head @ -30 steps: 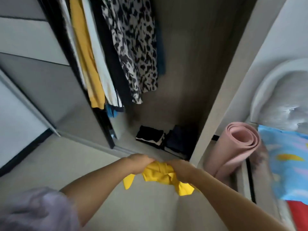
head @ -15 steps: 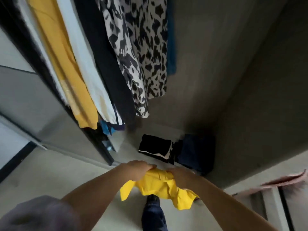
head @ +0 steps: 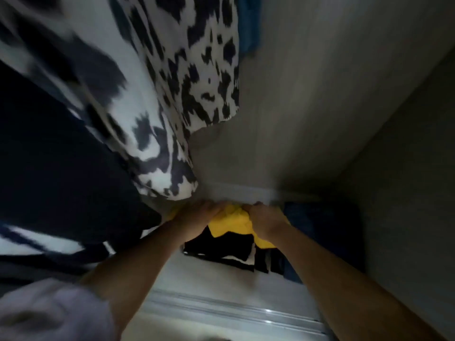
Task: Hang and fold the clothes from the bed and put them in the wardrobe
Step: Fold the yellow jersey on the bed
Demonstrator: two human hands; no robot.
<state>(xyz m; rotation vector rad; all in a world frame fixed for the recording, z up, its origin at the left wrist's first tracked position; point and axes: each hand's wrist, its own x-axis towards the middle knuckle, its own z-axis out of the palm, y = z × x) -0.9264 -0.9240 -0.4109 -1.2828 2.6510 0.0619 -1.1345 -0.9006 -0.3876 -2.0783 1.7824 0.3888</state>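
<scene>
Both hands have pushed forward since a second ago, from outside the wardrobe door to deep inside it, and the hanging clothes now fill the upper left of my view. My left hand [head: 200,215] and right hand [head: 264,221] each have their grip clamped on the folded yellow garment [head: 232,221], fingers curled into the cloth, one hand at each end. I see the garment low over the wardrobe floor [head: 216,276], just above a folded black-and-white piece [head: 221,252] that lies at 6 o'clock from it. A folded dark blue pile [head: 320,225] sits at 3 o'clock from my right hand, against the wardrobe side wall [head: 406,168]. A black-and-white spotted dress [head: 187,70] hangs at 11 o'clock, its hem just above my left hand, with a dark garment [head: 61,180] beside it at 9 o'clock. The sliding-door track [head: 234,311] runs across at 6 o'clock, under my forearms. My pale sleeve [head: 49,311] is blurred at 7 o'clock.
</scene>
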